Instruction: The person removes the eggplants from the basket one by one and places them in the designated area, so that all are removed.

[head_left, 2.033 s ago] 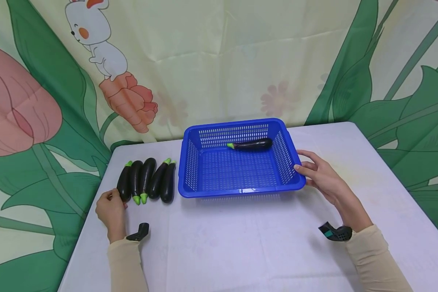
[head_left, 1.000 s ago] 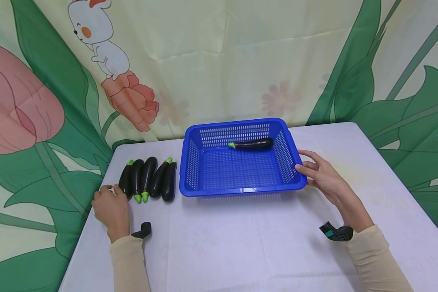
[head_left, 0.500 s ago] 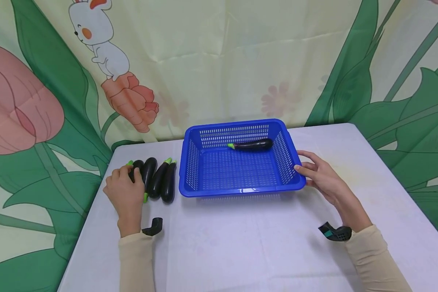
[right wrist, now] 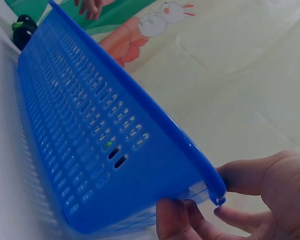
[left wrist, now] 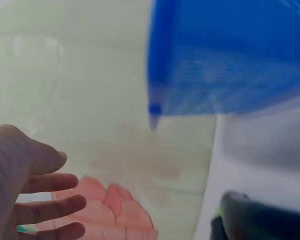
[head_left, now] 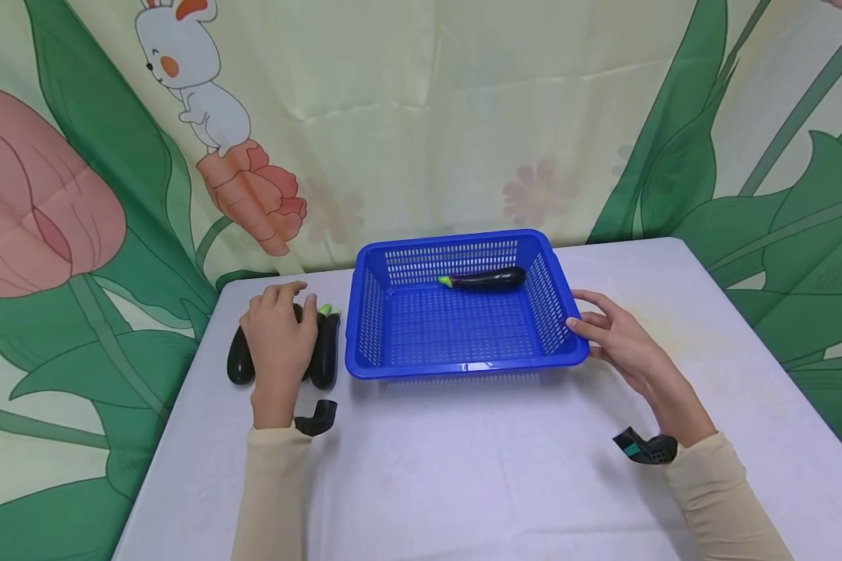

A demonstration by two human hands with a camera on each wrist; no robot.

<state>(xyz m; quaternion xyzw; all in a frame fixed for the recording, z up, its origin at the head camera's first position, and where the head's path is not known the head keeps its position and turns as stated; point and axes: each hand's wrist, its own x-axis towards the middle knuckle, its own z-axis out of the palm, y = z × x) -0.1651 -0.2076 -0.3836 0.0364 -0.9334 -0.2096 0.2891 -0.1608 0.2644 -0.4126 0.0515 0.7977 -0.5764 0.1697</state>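
Note:
My left hand (head_left: 281, 331) is over the row of eggplants at the table's left, hiding several of them. Its fingers (left wrist: 55, 207) are loosely spread in the left wrist view, with nothing between them. One eggplant (head_left: 240, 361) shows left of the hand, and another, with a green stem end (head_left: 327, 352), lies on the right. My right hand (head_left: 613, 335) holds the right rim of the blue plastic basket (head_left: 463, 366), thumb (right wrist: 245, 175) at the rim and fingers against the outer wall. Inside the basket, a single eggplant (head_left: 491, 279) lies near the back wall.
A white-covered table (head_left: 463, 467) bears everything. Behind it hangs a cloth backdrop (head_left: 407, 117) printed with tulips and a rabbit. Each wrist wears a black device, seen on the left wrist (head_left: 316, 418) and the right wrist (head_left: 645, 446).
My left hand has left the leftmost eggplant and moved right across the row, rising over the middle ones. The right hand has stayed on the basket rim, and the basket has not moved.

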